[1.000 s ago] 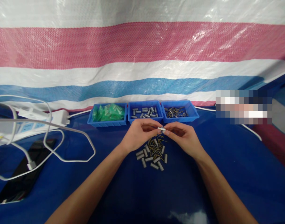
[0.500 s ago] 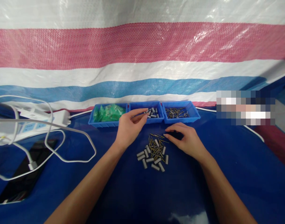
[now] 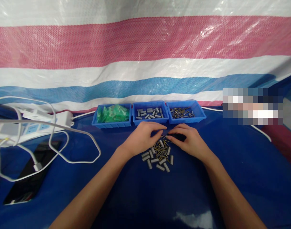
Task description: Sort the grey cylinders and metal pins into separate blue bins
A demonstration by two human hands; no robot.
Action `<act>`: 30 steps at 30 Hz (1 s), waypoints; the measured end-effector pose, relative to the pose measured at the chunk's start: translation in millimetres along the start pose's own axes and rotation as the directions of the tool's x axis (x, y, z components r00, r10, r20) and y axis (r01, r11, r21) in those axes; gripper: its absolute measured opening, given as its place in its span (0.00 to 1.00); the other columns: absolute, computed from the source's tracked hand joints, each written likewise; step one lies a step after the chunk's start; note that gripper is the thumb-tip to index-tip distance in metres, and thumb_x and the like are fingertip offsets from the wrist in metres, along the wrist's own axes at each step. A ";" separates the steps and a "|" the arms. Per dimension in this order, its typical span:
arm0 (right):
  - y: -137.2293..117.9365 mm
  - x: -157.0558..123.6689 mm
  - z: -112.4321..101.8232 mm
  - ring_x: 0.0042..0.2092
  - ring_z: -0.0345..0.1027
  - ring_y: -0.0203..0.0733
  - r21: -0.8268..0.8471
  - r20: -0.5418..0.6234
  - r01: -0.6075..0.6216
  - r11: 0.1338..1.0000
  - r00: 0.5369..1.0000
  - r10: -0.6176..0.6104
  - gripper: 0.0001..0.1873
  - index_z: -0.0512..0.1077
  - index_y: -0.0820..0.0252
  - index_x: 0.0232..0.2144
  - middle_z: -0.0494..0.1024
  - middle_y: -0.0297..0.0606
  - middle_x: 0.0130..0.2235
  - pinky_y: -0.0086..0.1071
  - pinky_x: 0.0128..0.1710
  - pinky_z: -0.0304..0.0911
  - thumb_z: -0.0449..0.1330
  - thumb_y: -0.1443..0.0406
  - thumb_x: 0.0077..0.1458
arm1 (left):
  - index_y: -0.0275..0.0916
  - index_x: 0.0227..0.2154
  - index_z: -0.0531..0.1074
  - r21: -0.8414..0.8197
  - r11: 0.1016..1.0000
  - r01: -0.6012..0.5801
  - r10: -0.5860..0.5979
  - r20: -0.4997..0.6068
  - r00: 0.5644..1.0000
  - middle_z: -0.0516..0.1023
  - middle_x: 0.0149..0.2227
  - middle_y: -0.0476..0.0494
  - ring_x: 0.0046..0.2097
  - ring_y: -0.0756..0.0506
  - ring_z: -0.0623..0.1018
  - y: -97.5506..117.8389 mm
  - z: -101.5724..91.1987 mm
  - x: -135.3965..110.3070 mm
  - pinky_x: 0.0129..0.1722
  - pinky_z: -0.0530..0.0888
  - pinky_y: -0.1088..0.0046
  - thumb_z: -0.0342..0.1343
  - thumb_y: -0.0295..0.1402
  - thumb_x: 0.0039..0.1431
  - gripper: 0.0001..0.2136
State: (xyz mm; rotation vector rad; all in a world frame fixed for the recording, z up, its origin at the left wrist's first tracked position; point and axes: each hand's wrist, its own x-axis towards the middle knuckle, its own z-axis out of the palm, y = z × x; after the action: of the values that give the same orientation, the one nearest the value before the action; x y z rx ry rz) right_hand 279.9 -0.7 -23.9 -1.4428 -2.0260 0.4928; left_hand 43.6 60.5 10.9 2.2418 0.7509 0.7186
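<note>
Both hands meet over a small pile on the blue table. My left hand (image 3: 142, 137) has thumb and forefinger drawn together in a pinch just in front of the middle bin; what is between them is too small to make out. My right hand (image 3: 191, 140) also pinches, its fingertips close to the left ones, and its hold is unclear too. Below the fingertips lie thin, drill-like metal bits (image 3: 161, 155), dark and brass-coloured. Short grey metal cylinders (image 3: 160, 167) are scattered around and on them. The left hand covers part of the pile's upper left.
Three blue bins stand in a row behind: green plastic bags (image 3: 113, 114) left, grey cylinders (image 3: 149, 110) middle, thin bits (image 3: 181, 112) right. On the left are a power strip (image 3: 42, 127), looping white cables (image 3: 97, 149) and a black phone (image 3: 28, 178). A striped sheet (image 3: 145, 41) hangs behind.
My left hand has come from the middle bin toward me and to the right, beside my right hand. The right hand stays nearly in place, and the view has shifted slightly.
</note>
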 end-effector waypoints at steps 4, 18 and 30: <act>2.2 -0.3 3.2 0.43 0.77 0.48 -0.027 0.000 0.035 0.999 0.999 -0.035 0.03 0.82 0.55 0.38 0.82 0.41 0.41 0.41 0.46 0.72 0.67 0.64 0.64 | 0.39 0.49 0.83 0.099 0.992 -0.076 0.058 0.181 0.982 0.86 0.50 0.42 0.51 0.42 0.85 -7.7 3.8 -1.2 0.57 0.79 0.65 0.55 0.23 0.68 0.14; -6.8 3.0 12.0 0.47 0.70 0.51 -0.057 0.072 0.026 0.998 0.997 -0.022 0.07 0.72 0.56 0.40 0.77 0.42 0.42 0.43 0.50 0.67 0.55 0.67 0.72 | 0.38 0.45 0.82 0.253 0.961 -0.115 0.082 0.137 0.987 0.85 0.43 0.41 0.48 0.42 0.81 -30.7 17.9 -4.9 0.51 0.78 0.64 0.56 0.24 0.69 0.10; -5.4 3.4 15.9 0.39 0.73 0.44 0.193 -0.066 -0.077 0.978 0.994 0.091 0.10 0.73 0.55 0.39 0.79 0.38 0.38 0.37 0.44 0.68 0.56 0.58 0.72 | 0.37 0.44 0.80 0.275 0.952 -0.137 0.135 0.024 0.990 0.83 0.41 0.40 0.45 0.42 0.80 -35.8 31.2 -10.3 0.49 0.78 0.64 0.54 0.30 0.73 0.09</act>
State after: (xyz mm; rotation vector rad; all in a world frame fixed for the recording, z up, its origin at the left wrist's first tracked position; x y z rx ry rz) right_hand 264.8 1.3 -31.7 -1.4123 -1.8128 0.6411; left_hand 46.0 63.0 -37.5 2.5688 0.7374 0.7089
